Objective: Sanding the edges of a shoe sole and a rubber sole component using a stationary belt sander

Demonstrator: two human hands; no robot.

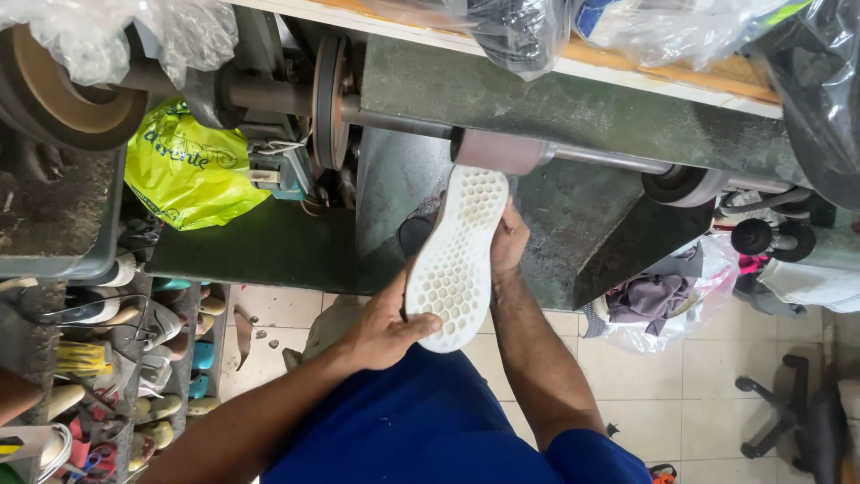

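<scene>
Together, left hand (381,332) and right hand (508,242) clasp the white sole (455,260), fingers closed, against the sanding drum (499,151)

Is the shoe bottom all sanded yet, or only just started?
Nothing looks finished. Both hands, left hand and right hand, hold the white shoe sole with its toe end against the sanding drum right now. The honeycomb tread looks the same all over, so most of it probably remains. How much is ground off is hidden.
</scene>
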